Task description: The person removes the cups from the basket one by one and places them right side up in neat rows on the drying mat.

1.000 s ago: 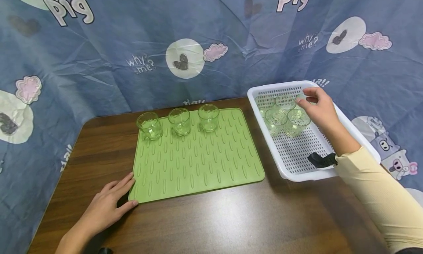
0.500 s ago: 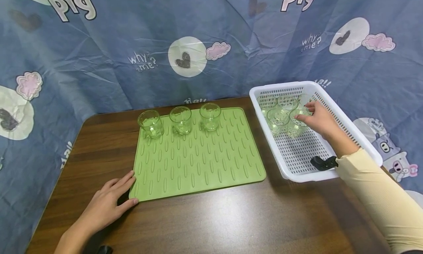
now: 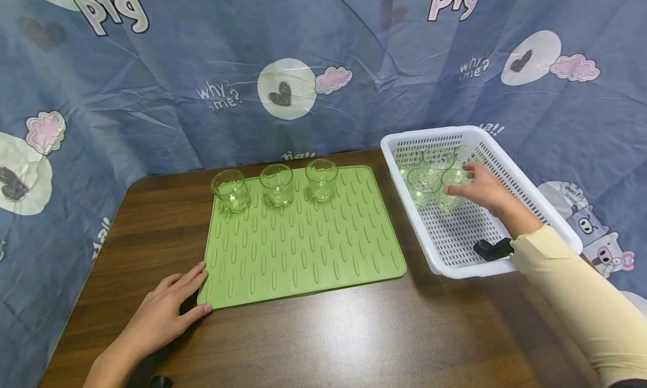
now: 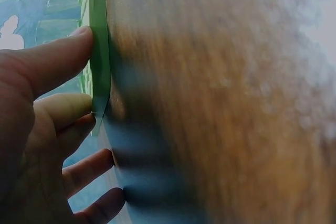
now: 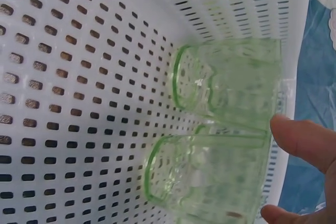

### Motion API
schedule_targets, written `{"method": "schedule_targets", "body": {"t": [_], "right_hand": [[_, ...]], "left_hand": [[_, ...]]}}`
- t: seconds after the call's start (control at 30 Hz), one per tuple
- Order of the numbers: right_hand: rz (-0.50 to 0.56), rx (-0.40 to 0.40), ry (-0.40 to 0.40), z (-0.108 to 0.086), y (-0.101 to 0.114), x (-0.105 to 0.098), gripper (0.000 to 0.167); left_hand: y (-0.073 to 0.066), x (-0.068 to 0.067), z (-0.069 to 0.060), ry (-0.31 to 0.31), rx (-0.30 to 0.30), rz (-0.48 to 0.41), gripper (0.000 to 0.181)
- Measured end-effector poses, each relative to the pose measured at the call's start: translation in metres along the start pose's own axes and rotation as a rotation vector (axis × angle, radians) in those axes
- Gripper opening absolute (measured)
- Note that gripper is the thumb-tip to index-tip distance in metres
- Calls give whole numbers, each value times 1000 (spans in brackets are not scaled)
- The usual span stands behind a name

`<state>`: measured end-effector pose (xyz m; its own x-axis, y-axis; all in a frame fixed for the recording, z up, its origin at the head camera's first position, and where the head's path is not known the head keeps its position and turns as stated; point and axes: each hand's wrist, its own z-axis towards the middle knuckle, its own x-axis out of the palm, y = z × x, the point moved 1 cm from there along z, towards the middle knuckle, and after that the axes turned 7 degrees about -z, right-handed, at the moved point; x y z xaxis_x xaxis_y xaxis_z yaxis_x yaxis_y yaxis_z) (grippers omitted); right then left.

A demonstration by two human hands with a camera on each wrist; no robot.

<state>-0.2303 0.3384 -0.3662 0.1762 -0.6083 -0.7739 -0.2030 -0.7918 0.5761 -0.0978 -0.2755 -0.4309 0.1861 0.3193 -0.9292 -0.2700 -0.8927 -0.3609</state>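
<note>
My left hand rests at the near left corner of the green ribbed mat, fingers spread; in the left wrist view the thumb touches the mat's edge. Three clear greenish glasses stand upright in a row along the mat's far edge. To the right, my right hand is over the white basket, thumb and fingers either side of the rim of the front right glass. The right wrist view shows this glass beside another glass; a firm hold is not visible.
Several more glasses stand close together in the basket's far half. Brown wooden tabletop surrounds the mat. A blue printed cloth hangs right behind the table.
My right hand has moved from the back right glass toward me and down to the front right glass in the basket. The left hand has stayed in place.
</note>
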Motion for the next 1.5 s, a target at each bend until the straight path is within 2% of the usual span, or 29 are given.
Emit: {"method": "schedule_targets", "body": {"t": [0.23,0.53,0.77,1.17,1.5], "right_hand": [[5,-10,80,8,-7,0,101],[-18,-142,155,25,-25,-3,96],[3,-146,185,24,-25,-3,94],[-62,-171,122,19,-27,-6,89],[-131,-162,75,14,-19,-13,89]], "left_hand": [[0,1,-1,-4,1,-1,75],[1,1,-2,-11,0,-1,75],[1,0,-2,-3,-11,-1,76],[1,2,-1,5,-3,-3,76],[1,0,0,11,-6,-12,76]]}}
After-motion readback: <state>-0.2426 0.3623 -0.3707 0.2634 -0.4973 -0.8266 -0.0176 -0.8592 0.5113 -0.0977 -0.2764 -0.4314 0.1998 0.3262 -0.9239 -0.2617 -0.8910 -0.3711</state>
